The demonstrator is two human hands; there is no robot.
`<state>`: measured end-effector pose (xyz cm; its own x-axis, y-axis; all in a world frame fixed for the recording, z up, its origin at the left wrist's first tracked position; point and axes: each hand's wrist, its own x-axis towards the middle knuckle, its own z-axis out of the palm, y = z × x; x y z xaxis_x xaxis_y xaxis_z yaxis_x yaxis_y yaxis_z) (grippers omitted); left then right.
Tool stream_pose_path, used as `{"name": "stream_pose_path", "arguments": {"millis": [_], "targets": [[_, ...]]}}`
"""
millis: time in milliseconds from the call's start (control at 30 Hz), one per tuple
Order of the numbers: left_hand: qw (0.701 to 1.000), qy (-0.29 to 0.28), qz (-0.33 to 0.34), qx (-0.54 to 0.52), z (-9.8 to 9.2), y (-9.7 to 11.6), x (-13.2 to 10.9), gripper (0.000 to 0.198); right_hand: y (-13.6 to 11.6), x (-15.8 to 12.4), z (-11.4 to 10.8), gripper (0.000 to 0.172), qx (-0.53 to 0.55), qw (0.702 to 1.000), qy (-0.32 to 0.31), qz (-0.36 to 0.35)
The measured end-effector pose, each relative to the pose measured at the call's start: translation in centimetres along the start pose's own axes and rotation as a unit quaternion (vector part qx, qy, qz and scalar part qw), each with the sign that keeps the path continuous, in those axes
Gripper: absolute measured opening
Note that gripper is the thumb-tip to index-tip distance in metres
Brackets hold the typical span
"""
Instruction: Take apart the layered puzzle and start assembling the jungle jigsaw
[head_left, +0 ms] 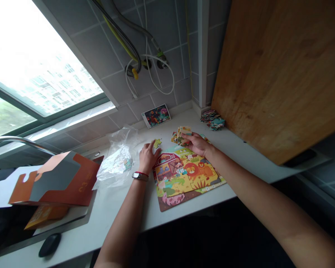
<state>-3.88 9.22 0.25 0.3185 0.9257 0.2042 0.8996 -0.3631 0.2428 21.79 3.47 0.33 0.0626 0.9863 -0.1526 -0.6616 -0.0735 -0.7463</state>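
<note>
On the white counter lies a farm jigsaw puzzle (184, 173) with a barn, lions and a pink pig, many of its pieces joined. My left hand (148, 156), with a watch and red band at the wrist, rests at the puzzle's upper left corner. Its fingers touch a yellow-green puzzle piece (158, 143) just above that corner; whether they grip it is hard to see. Over the puzzle's top edge, my right hand (197, 143) is closed on several puzzle pieces (181, 136) held in a small bunch.
Behind leans a picture card (156, 116) against the tiled wall. A pile of puzzle pieces (213, 120) sits by the wooden board (279, 74). Left are a crumpled plastic bag (118, 158), an open orange box (80, 178) and a black mouse-like object (49, 245).
</note>
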Motion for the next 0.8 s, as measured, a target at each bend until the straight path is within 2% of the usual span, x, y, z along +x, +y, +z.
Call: {"name": "stream_pose_path", "arguments": {"millis": [133,333,500,567,667,767,800], "targets": [[0.998,0.049,-0.026,-0.014,0.2,-1.0,0.5,0.055,0.1,0.1,-0.2,0.031,-0.010,1.000,-0.006,0.007],[0.998,0.038,-0.032,-0.033,0.4,-1.0,0.9,0.036,0.2,0.2,-0.2,0.030,-0.021,1.000,0.008,0.012],[0.995,0.044,-0.076,-0.048,-0.5,-0.3,0.4,0.039,0.2,0.2,-0.3,0.033,-0.019,1.000,0.006,0.004],[0.986,0.053,-0.099,-0.122,-1.0,-0.1,0.1,0.041,0.1,0.1,-0.3,0.034,-0.022,1.000,0.011,-0.003],[0.952,0.055,-0.114,-0.278,-1.5,0.3,-0.1,0.038,-0.2,-0.3,0.0,0.034,-0.042,0.999,0.009,-0.012],[0.921,0.024,-0.106,-0.375,-1.9,0.6,-0.3,0.037,-0.4,-0.7,0.3,0.039,-0.066,0.998,-0.008,-0.018],[0.900,0.005,-0.110,-0.421,-2.1,0.8,-0.3,0.039,-0.4,-0.8,0.4,0.041,-0.072,0.997,-0.019,-0.022]]}}
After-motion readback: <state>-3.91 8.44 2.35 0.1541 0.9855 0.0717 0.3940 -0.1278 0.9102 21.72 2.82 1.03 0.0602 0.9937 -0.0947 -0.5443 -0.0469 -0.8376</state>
